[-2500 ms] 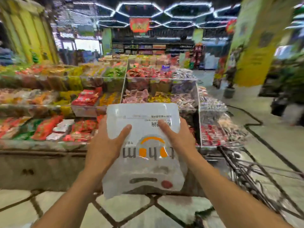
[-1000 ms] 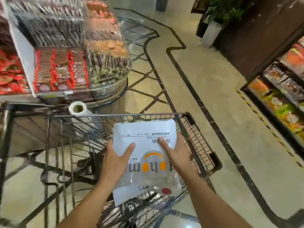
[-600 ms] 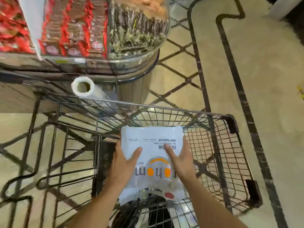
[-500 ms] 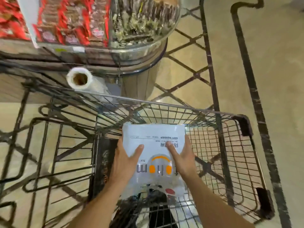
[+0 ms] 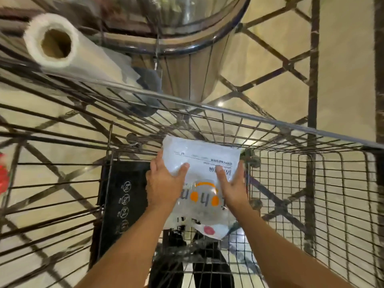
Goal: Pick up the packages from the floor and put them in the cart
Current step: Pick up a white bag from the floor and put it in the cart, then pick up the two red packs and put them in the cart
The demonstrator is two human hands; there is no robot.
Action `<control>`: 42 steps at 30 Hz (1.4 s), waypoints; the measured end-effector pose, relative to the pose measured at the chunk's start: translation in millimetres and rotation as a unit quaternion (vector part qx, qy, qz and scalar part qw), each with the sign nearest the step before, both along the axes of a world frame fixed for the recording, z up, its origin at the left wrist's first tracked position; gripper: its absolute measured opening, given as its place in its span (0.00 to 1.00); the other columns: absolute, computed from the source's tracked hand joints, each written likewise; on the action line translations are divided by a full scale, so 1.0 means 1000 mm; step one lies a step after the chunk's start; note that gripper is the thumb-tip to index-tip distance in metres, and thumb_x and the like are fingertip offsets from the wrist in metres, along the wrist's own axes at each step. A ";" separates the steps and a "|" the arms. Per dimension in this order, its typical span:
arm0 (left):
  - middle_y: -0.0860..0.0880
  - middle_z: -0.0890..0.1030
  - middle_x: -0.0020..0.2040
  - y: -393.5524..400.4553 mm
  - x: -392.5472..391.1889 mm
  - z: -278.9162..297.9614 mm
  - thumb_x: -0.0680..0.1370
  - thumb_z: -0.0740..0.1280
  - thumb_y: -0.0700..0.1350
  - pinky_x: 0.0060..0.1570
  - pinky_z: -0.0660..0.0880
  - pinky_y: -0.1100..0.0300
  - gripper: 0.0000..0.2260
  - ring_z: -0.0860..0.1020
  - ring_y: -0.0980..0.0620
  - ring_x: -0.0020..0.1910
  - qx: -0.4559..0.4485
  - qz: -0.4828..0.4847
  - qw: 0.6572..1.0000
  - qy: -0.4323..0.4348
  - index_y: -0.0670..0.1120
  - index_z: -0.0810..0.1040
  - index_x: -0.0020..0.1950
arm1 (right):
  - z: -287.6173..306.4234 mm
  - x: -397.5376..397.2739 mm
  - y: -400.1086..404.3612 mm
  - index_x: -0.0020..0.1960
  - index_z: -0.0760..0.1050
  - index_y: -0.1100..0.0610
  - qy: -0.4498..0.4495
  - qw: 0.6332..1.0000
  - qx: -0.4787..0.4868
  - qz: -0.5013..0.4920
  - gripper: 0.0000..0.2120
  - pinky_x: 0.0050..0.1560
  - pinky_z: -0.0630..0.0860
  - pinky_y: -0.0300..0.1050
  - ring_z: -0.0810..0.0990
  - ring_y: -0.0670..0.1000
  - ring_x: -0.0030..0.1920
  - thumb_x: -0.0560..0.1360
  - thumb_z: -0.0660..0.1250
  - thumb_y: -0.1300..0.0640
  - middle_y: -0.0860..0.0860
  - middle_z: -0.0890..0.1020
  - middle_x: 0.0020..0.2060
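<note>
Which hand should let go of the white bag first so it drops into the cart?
Probably neither first. The left hand and the right hand grip opposite sides of the white bag equally, low inside the cart. Releasing both together looks best; if one must stay, left, whose palm covers more bag.

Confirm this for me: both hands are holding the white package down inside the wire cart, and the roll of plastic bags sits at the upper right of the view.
One detail is wrong. The head view shows the roll of plastic bags at the upper left, not the upper right. The rest stands: the left hand and right hand both hold the white package down inside the wire cart.
</note>
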State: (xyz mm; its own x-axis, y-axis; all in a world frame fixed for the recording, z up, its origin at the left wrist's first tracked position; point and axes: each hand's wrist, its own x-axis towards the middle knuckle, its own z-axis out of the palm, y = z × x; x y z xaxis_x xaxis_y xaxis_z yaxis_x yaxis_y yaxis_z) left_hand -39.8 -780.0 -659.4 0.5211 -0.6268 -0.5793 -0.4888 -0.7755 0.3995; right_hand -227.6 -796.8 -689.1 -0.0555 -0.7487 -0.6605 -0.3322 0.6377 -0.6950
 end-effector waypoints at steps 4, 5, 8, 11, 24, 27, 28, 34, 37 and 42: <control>0.39 0.77 0.71 0.004 -0.005 0.000 0.80 0.62 0.66 0.67 0.63 0.46 0.38 0.72 0.40 0.72 0.075 -0.045 0.994 -0.060 0.52 0.52 0.84 | -0.017 -0.005 0.003 0.81 0.54 0.39 0.036 0.998 0.018 0.043 0.45 0.68 0.77 0.59 0.78 0.53 0.70 0.73 0.72 0.30 0.46 0.75 0.72; 0.39 0.78 0.70 0.004 -0.004 -0.001 0.80 0.62 0.66 0.68 0.66 0.45 0.38 0.73 0.38 0.70 0.082 -0.030 0.995 -0.044 0.52 0.52 0.84 | -0.029 -0.008 0.003 0.80 0.53 0.36 0.035 0.998 0.030 0.052 0.47 0.67 0.78 0.63 0.78 0.56 0.70 0.69 0.72 0.26 0.48 0.75 0.73; 0.39 0.76 0.71 0.008 0.000 -0.005 0.80 0.64 0.64 0.69 0.68 0.45 0.39 0.73 0.38 0.71 0.093 -0.050 0.994 -0.033 0.51 0.53 0.84 | -0.062 -0.015 0.000 0.78 0.52 0.32 0.023 0.995 0.061 0.078 0.50 0.65 0.78 0.67 0.78 0.61 0.69 0.63 0.72 0.20 0.52 0.74 0.73; 0.41 0.72 0.75 0.014 0.000 0.009 0.82 0.63 0.61 0.69 0.68 0.46 0.36 0.70 0.39 0.73 0.092 -0.089 0.992 -0.024 0.50 0.53 0.85 | -0.028 -0.004 -0.014 0.80 0.46 0.35 0.068 0.987 0.071 0.127 0.57 0.71 0.72 0.69 0.71 0.66 0.75 0.60 0.66 0.16 0.58 0.69 0.77; 0.46 0.67 0.80 0.044 0.057 0.207 0.85 0.54 0.58 0.78 0.57 0.46 0.27 0.64 0.43 0.79 -0.040 -0.286 0.927 -0.238 0.50 0.61 0.83 | 0.186 0.044 -0.033 0.86 0.45 0.46 0.346 0.734 -0.151 0.565 0.37 0.78 0.61 0.63 0.52 0.63 0.83 0.83 0.51 0.31 0.53 0.55 0.85; 0.45 0.68 0.80 0.064 0.084 0.274 0.84 0.55 0.59 0.79 0.56 0.45 0.28 0.64 0.43 0.79 -0.078 -0.284 0.903 -0.313 0.50 0.62 0.83 | 0.257 0.081 -0.028 0.86 0.48 0.45 0.361 0.680 -0.234 0.593 0.37 0.76 0.65 0.60 0.56 0.62 0.83 0.82 0.52 0.31 0.53 0.59 0.83; 0.44 0.70 0.79 0.074 0.094 0.298 0.84 0.55 0.59 0.79 0.57 0.44 0.28 0.66 0.42 0.79 -0.095 -0.282 0.893 -0.337 0.49 0.64 0.82 | 0.282 0.096 -0.025 0.85 0.49 0.45 0.363 0.666 -0.267 0.595 0.37 0.75 0.66 0.60 0.57 0.61 0.82 0.82 0.52 0.30 0.53 0.60 0.83; 0.46 0.57 0.85 0.187 0.184 0.434 0.85 0.49 0.61 0.81 0.48 0.44 0.30 0.54 0.44 0.83 -0.102 -0.194 0.865 -0.451 0.51 0.52 0.86 | 0.423 0.193 0.025 0.86 0.49 0.44 0.374 0.596 -0.415 0.576 0.40 0.73 0.69 0.61 0.60 0.61 0.81 0.80 0.48 0.26 0.52 0.60 0.83; 0.43 0.68 0.80 0.277 0.238 0.478 0.83 0.57 0.59 0.77 0.58 0.40 0.28 0.65 0.40 0.78 -0.129 -0.124 0.857 -0.484 0.49 0.64 0.82 | 0.482 0.250 0.079 0.85 0.49 0.43 0.371 0.567 -0.472 0.564 0.41 0.70 0.71 0.60 0.62 0.62 0.81 0.78 0.45 0.25 0.51 0.60 0.83; 0.40 0.78 0.72 0.421 0.311 0.526 0.80 0.58 0.59 0.71 0.68 0.38 0.28 0.74 0.38 0.72 -0.126 -0.002 0.856 -0.501 0.46 0.74 0.75 | 0.545 0.349 0.181 0.84 0.56 0.44 0.296 0.551 -0.541 0.562 0.45 0.71 0.72 0.60 0.66 0.61 0.78 0.74 0.43 0.21 0.52 0.67 0.79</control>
State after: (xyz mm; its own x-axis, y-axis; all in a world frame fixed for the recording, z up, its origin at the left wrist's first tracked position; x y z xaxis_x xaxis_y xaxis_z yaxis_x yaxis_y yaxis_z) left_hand 271.6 -358.5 -133.8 0.6753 -0.6686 0.3115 -0.6863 -0.7242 -0.0666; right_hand 121.6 -615.8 -144.1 0.8796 -0.4667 0.0917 -0.4666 -0.8841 -0.0243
